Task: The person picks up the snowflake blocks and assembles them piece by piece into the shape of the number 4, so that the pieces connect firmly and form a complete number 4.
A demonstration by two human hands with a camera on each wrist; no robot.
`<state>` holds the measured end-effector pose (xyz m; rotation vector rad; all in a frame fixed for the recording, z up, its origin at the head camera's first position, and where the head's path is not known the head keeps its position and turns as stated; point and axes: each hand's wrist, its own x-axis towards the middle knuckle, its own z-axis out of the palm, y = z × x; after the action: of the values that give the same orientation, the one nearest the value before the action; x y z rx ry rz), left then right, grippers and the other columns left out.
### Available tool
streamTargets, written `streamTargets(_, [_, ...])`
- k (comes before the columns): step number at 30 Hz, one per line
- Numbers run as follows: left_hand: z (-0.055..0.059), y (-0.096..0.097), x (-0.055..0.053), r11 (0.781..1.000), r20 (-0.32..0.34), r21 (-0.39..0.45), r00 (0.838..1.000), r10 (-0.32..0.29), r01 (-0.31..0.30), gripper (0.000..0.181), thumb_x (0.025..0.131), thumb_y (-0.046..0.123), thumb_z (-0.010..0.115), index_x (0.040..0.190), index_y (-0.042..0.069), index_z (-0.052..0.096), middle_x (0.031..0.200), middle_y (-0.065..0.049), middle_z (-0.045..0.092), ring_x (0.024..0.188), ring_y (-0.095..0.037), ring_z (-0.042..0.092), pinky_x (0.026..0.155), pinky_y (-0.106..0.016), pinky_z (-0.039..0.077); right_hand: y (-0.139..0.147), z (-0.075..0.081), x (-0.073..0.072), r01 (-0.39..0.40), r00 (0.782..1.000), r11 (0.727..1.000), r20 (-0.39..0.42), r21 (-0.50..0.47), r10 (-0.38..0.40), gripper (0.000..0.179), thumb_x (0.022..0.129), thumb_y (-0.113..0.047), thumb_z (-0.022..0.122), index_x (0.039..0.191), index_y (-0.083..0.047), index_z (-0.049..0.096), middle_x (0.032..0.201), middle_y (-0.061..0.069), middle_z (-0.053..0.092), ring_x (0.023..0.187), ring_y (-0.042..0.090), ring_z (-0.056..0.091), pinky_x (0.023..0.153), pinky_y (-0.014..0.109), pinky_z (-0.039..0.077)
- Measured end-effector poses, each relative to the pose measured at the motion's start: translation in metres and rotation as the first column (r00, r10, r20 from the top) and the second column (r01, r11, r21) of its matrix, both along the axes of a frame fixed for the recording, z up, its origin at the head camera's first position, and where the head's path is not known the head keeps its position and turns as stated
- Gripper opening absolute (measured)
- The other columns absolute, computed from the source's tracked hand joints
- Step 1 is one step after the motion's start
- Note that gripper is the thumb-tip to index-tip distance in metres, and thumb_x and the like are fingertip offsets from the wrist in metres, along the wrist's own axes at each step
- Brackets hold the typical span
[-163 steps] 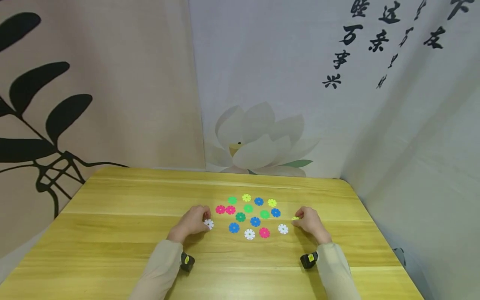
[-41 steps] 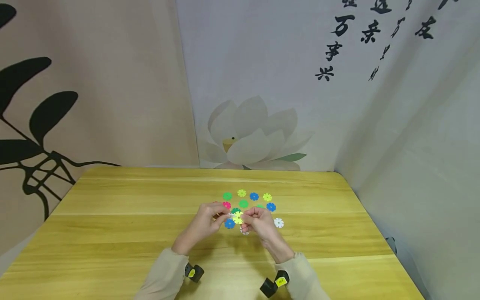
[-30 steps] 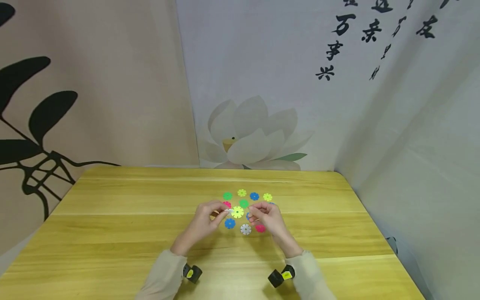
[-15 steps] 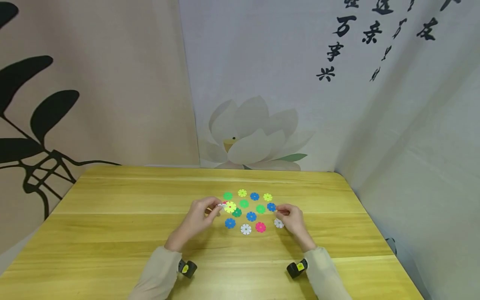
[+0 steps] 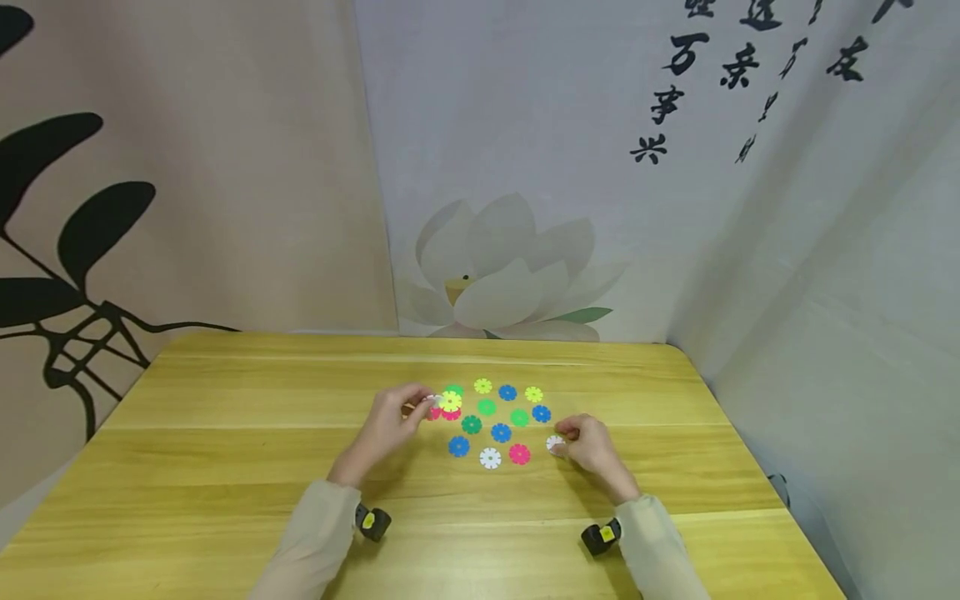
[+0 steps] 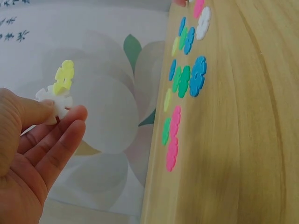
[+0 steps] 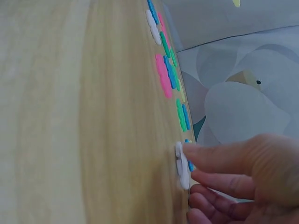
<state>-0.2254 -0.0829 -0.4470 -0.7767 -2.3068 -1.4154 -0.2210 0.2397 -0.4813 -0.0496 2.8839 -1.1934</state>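
My left hand (image 5: 390, 418) is raised above the tabletop and pinches a white notched snowflake disc (image 6: 58, 103) between thumb and fingers. A yellow snowflake disc (image 6: 65, 74) is joined to the white one and sticks up from its edge. At the right side of the spread, my right hand (image 5: 588, 443) has its thumb and forefinger at the edge of another white snowflake disc (image 5: 554, 442). That disc sits at table level, and the right wrist view shows the thumb tip against it (image 7: 183, 170); the far side of the grip is partly hidden.
Several loose snowflake discs lie on the wooden table (image 5: 247, 467) between the hands, among them a pink disc (image 5: 520, 453), a blue disc (image 5: 459, 447), a white disc (image 5: 491, 457) and a green disc (image 5: 471, 424). A printed curtain (image 5: 525, 125) stands behind the table.
The yellow disc, earlier in the right hand, now hangs joined to the left hand's white disc. The right hand has let go and moved right to another white disc; the left has moved left.
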Motion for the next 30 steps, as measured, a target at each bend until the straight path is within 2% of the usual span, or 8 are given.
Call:
streamTargets(8, [-0.002,0.002,-0.004,1.0,-0.009,0.001,1.0,-0.008,0.008,0.006,0.085,-0.007,0.062,0.085,-0.001,0.065,0.074,-0.009,0.065,0.063,-0.029,0.063,0.057,-0.019,0.055,-0.001,0.0,-0.002,-0.025,1.0,0.999,0.001,0.039,0.025,0.024,0.066,0.005,0.079,0.086,0.003,0.066,0.078,0.007,0.061,0.072,0.017,0.054,0.064,0.028,0.05])
streamTargets(15, [0.0,0.005,-0.002,1.0,0.002,-0.013,1.0,-0.017,0.017,0.007,0.085,-0.007,0.062,0.086,-0.001,0.066,0.076,-0.016,0.066,0.065,-0.022,0.063,0.058,-0.018,0.055,0.002,0.002,-0.006,-0.021,0.999,0.998,0.047,0.056,0.019,0.027,0.066,0.003,0.08,0.083,0.001,0.059,0.075,0.006,0.057,0.069,0.016,0.052,0.059,0.025,0.047])
streamTargets(19, [0.003,0.005,0.0,1.0,0.001,-0.01,1.0,-0.008,0.008,0.005,0.085,-0.006,0.063,0.086,-0.002,0.066,0.077,-0.014,0.066,0.066,-0.02,0.063,0.058,-0.018,0.055,0.001,0.004,-0.006,-0.006,1.0,1.0,0.021,0.02,0.005,0.023,0.069,0.007,0.077,0.08,0.001,0.058,0.071,0.006,0.054,0.066,0.016,0.049,0.056,0.023,0.044])
streamTargets(24, [0.006,0.004,0.001,1.0,-0.006,-0.007,1.0,-0.006,0.006,0.005,0.085,-0.005,0.064,0.087,-0.002,0.066,0.077,-0.013,0.066,0.066,-0.017,0.062,0.058,-0.018,0.055,-0.002,0.007,-0.003,0.002,1.0,0.999,-0.022,-0.047,-0.003,0.011,0.075,0.007,0.07,0.081,0.002,0.063,0.069,0.004,0.058,0.062,0.014,0.052,0.052,0.021,0.047])
streamTargets(30, [0.011,0.004,0.003,1.0,-0.031,-0.017,1.0,0.0,0.0,0.005,0.085,-0.004,0.064,0.088,-0.002,0.067,0.077,-0.011,0.067,0.067,-0.017,0.063,0.059,-0.019,0.055,-0.02,0.019,0.003,-0.023,0.998,0.977,-0.061,-0.211,0.01,0.007,0.081,0.001,0.069,0.084,0.006,0.065,0.07,0.006,0.063,0.061,0.021,0.061,0.055,0.035,0.056])
